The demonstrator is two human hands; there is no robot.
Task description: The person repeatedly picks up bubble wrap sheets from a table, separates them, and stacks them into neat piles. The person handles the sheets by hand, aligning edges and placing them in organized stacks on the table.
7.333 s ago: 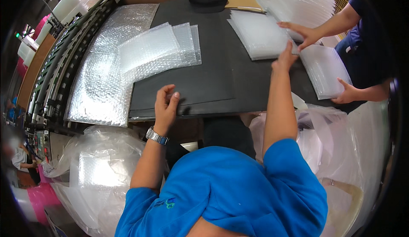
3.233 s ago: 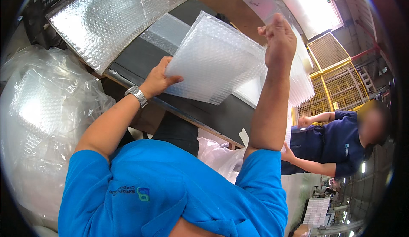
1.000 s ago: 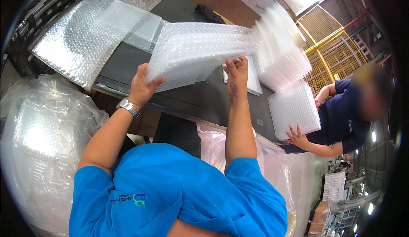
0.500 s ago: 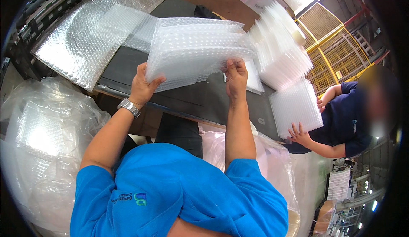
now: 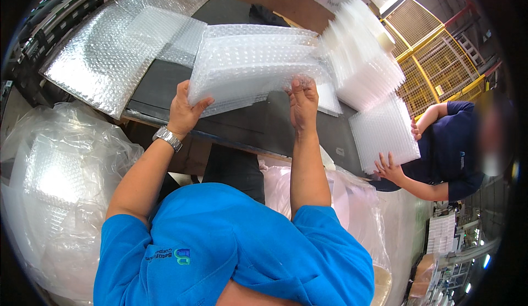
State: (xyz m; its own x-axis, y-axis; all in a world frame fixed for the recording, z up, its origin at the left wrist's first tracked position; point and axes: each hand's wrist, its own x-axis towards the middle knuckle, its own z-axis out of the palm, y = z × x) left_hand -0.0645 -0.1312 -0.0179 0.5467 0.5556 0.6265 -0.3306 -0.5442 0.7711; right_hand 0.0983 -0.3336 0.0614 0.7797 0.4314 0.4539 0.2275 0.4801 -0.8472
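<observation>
So the person in the blue shirt had a stack of bubble-wrap bags (image 5: 256, 64) lifted off the black worktable (image 5: 247, 122), held out flat in front of them above the table's near half. Left hand (image 5: 184, 111) was clamped on the stack's lower left corner, thumb on top and fingers under, with a metal watch (image 5: 166, 138) on that wrist. Right hand (image 5: 302, 102) was pinched shut on the bottom edge toward the right side, fingers curled over the rim. The bags themselves were clear, soft, covered in rows of small round bubbles, roughly rectangular, and layered so the edges fanned a bit; couldn't count the individual ones, too many thin layers blurring together. On the table behind, to the left, lay one big sheet of bubble wrap (image 5: 99, 58), shiny and crinkly, with a couple of smaller bags (image 5: 165, 31) lying flat on top of its right part. To the right there was a tall fanned pile of the same kind of bags (image 5: 363, 58), edges stepped like a deck of cards. A co-worker in a dark blue shirt (image 5: 451, 146) stood at the right end, both hands on another squared-up bundle of bags (image 5: 382, 138) standing on edge at the table's corner. Down on the left, one large clear plastic sack (image 5: 55, 196) bulged with more bubble material, all wrinkled and glossy. A yellow mesh fence (image 5: 434, 58) showed behind the table.
</observation>
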